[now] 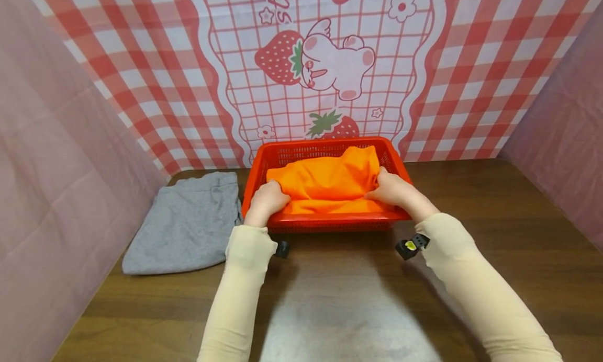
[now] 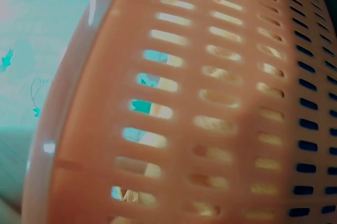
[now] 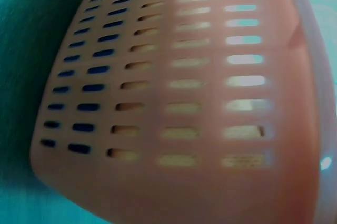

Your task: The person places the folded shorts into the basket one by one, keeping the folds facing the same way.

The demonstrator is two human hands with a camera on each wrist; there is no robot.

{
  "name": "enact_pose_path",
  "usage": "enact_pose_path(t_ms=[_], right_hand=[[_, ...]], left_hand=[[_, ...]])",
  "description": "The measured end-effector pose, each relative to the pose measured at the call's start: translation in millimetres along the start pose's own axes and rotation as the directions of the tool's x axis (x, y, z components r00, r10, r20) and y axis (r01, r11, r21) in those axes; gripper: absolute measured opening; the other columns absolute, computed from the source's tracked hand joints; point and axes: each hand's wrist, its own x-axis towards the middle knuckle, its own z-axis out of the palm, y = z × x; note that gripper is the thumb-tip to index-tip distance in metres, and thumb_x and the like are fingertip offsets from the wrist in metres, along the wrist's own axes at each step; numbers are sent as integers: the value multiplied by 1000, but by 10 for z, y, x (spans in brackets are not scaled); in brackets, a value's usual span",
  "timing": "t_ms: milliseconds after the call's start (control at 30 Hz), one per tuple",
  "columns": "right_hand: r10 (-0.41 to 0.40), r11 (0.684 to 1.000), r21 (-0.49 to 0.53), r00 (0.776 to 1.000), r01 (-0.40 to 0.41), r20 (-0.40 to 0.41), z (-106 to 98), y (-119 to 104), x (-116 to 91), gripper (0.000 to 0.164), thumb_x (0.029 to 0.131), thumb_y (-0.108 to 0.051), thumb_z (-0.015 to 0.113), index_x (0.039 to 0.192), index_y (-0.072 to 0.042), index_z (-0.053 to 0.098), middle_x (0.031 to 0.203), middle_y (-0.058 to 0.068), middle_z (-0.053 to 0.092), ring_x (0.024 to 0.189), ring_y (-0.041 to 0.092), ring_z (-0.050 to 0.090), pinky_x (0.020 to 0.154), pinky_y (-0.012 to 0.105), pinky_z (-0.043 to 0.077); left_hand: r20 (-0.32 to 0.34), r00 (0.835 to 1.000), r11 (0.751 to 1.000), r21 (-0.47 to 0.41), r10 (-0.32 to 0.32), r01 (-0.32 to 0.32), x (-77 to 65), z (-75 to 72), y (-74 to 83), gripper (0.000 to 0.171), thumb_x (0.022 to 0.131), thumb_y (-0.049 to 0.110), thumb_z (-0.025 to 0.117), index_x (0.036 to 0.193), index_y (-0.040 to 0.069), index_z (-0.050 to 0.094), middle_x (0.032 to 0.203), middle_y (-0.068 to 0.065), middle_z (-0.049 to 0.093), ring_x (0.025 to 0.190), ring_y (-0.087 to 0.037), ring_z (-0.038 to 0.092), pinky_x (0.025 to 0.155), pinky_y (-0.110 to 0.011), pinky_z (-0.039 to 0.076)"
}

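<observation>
A folded orange cloth (image 1: 325, 181) lies in a red plastic basket (image 1: 330, 224), its back part raised into a fold. At the left end of the cloth, my left hand (image 1: 268, 199) reaches over the basket's front rim and grips the fabric, with the fingertips partly hidden. My right hand (image 1: 393, 188) holds the cloth's right end, thumb in front and fingers tucked into the fabric. Both wrist views look at the slotted basket wall, seen as the basket side (image 2: 174, 108) on the left and the basket side (image 3: 174, 98) on the right; neither hand's grip shows there.
A folded grey garment (image 1: 188, 223) lies on the wooden table (image 1: 339, 299), left of the basket. Behind stands a red-and-white checked cloth backdrop (image 1: 471, 79) with strawberry prints. Pink curtains (image 1: 61, 142) flank the table on both sides.
</observation>
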Motion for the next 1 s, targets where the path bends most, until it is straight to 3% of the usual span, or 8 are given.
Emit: enact_pose_path(t_ms=[133,267,367,533,667,767,833,1000], right_hand=[[45,989,142,999,-42,-19,-65,-36,4,85,84,-47,56,133,11,18,122,28,42,105,37,44,102,50,31],[102,966,239,994,-94,-24,-179,-96,47,94,78,-64,52,133,5,20,124,23,40,107,35,41,102,50,30],[129,959,255,992,-122,-10,-261,-118,111,97,77,-69,48,135,4,22,128,23,39,110,35,40,103,50,28],[122,968,215,991,-132,57,-301,-107,243,83,82,-65,43,131,1,36,121,20,45,106,32,43,102,48,32],[110,975,185,991,-122,73,-262,-129,293,76,84,-61,44,131,-1,38,120,18,47,105,31,44,102,47,32],[89,978,187,995,-95,42,-213,-145,311,71,86,-54,48,132,-2,37,122,18,47,105,32,44,103,48,30],[73,980,187,997,-72,3,-169,-137,333,65,88,-48,50,131,-2,38,122,18,48,105,32,45,103,49,29],[56,980,198,989,-27,-140,-82,-85,353,52,91,-36,50,128,-2,41,118,18,52,99,32,48,100,48,34]], left_hand=[[1,1000,991,-132,-9,8,24,-27,13,88,82,30,60,141,-7,6,125,-26,48,105,-37,52,95,-42,40],[54,999,980,-200,7,4,78,-69,39,94,85,36,58,143,-4,-4,134,-24,42,112,-33,49,100,-40,36],[102,995,978,-209,10,12,132,-107,54,91,87,40,53,143,-2,-5,140,-21,36,120,-31,45,104,-39,32],[167,986,978,-206,-7,42,221,-137,91,89,90,45,47,143,-2,-5,146,-19,27,129,-29,35,108,-39,25],[178,984,981,-192,4,31,275,-130,127,88,91,44,45,142,-5,-7,148,-19,22,132,-29,30,109,-39,24],[157,988,973,-227,5,31,303,-115,152,84,91,37,48,143,-3,-5,148,-19,21,132,-29,30,109,-38,24],[132,991,954,-298,8,32,315,-105,169,80,90,29,52,145,1,0,147,-17,24,128,-29,35,107,-38,27],[-13,998,901,-430,56,-56,335,-76,187,61,86,11,53,141,12,27,139,-11,38,112,-27,43,99,-39,36]])
